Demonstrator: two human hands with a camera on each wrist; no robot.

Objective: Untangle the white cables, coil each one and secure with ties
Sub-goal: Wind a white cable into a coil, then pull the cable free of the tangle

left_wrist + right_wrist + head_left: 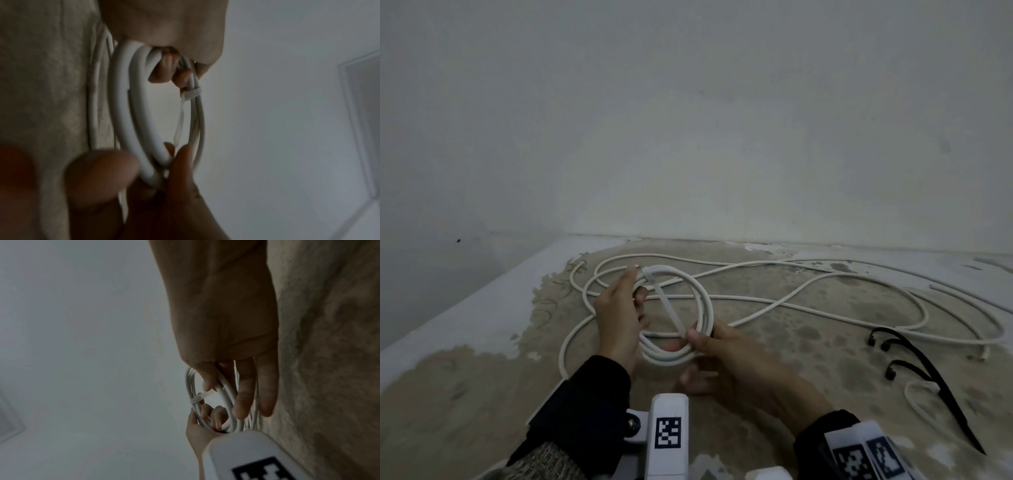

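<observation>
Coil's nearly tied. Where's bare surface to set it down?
Free: the near-left patch, between the left sleeve and the white edge. Crowded: loose cable loops behind both hands and to the right; black ties lie near-right. The coil is held over the centre.

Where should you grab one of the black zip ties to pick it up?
Probably the long thin strap of a black zip tie, pinched from above: it lies flat on the table at the right, apart from the hands. Its head end curls up, so that would likely be easier still.
</observation>
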